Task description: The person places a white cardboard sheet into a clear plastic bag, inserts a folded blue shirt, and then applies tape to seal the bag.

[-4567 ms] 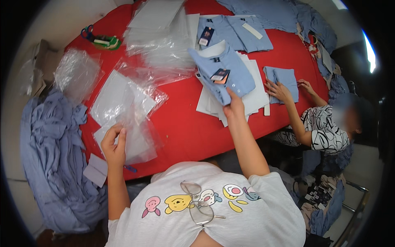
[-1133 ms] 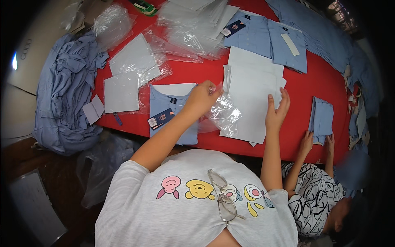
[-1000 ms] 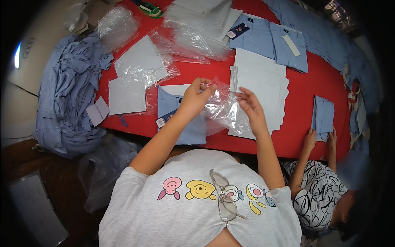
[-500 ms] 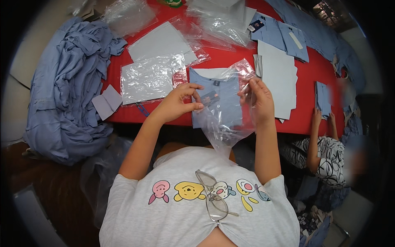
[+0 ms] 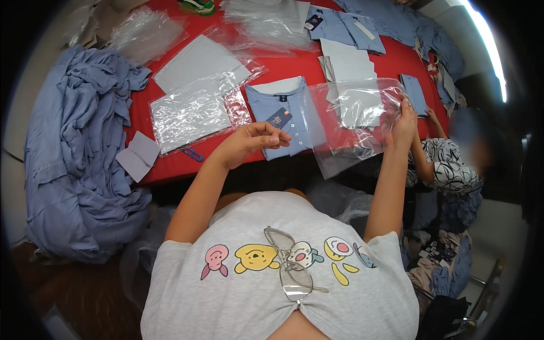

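Note:
A clear plastic bag [image 5: 357, 122] hangs spread out from my right hand [image 5: 403, 126], which grips it by its right edge. My left hand [image 5: 258, 143] is over the front of a folded blue shirt [image 5: 263, 105], its fingers curled in against the thumb with nothing visible in them. That shirt lies flat on the red table, collar away from me, with white showing inside the neck. A dark hang tag [image 5: 279, 117] rests on its front beside the buttons. The bag's left part overlaps the shirt's right side.
Bagged white sheets [image 5: 190, 116], a blue clip [image 5: 192, 153] and a small notebook [image 5: 139, 156] lie left. A large heap of blue cloth [image 5: 79, 164] bounds that side. White boards [image 5: 351, 62], folded shirts [image 5: 345, 28] and a co-worker's arm [image 5: 420, 158] are at right.
The bag, earlier bunched over the shirt between both hands, is now drawn out to the right by my right hand. My left hand has closed its fingers. The view has shifted.

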{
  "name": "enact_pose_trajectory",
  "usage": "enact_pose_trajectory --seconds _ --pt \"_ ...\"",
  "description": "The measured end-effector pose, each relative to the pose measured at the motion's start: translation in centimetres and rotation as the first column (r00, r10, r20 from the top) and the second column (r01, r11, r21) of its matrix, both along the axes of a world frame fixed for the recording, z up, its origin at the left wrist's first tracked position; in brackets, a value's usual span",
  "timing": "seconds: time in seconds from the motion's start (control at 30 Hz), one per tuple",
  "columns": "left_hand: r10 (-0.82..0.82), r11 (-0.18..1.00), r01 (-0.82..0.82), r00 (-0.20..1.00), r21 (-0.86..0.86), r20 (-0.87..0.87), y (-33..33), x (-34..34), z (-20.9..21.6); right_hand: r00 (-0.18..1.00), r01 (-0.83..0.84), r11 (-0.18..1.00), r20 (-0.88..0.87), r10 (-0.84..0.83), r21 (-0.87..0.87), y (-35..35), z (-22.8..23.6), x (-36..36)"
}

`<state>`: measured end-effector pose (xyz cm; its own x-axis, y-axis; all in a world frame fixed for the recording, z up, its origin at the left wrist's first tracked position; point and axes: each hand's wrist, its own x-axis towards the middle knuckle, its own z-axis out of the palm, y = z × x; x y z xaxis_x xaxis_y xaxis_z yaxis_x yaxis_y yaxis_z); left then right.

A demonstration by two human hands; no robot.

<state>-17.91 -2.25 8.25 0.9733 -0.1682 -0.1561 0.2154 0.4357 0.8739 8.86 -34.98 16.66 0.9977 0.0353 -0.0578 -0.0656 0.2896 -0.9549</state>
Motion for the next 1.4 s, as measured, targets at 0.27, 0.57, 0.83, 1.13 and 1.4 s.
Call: enact_pose_trajectory --seconds 0.27,0.57,0.83,1.13,1.4 --pt "-0.292 0.863 0.063 0.871 -0.501 -0.395 -10.8 4.8 -5.5 0.925 -0.090 0.704 -0.203 0.321 0.704 -1.2 -1.8 -8.4" --pt "-0.070 0.935 0.030 0.992 -0.353 -0.102 -7.4 9.0 0.8 0.944 -0.315 0.936 -0.046 0.325 0.157 -12.5 -4.8 -14.0" --pt "-0.036 0.981 0.051 0.996 0.185 -0.086 -9.2 8.9 3.7 0.953 -0.108 0.457 0.039 0.301 -0.883 -15.9 -3.3 -15.1" --pt "0.050 0.983 -0.031 0.994 0.180 -0.101 -13.5 7.1 4.7 0.612 -0.688 0.428 -0.151 0.777 -0.586 -2.4 2.2 -8.3" --pt "-0.045 0.995 -0.005 0.876 -0.104 -0.480 -12.7 1.1 3.7 0.728 -0.682 0.729 -0.153 0.668 -0.061 -4.5 -4.1 -11.5"
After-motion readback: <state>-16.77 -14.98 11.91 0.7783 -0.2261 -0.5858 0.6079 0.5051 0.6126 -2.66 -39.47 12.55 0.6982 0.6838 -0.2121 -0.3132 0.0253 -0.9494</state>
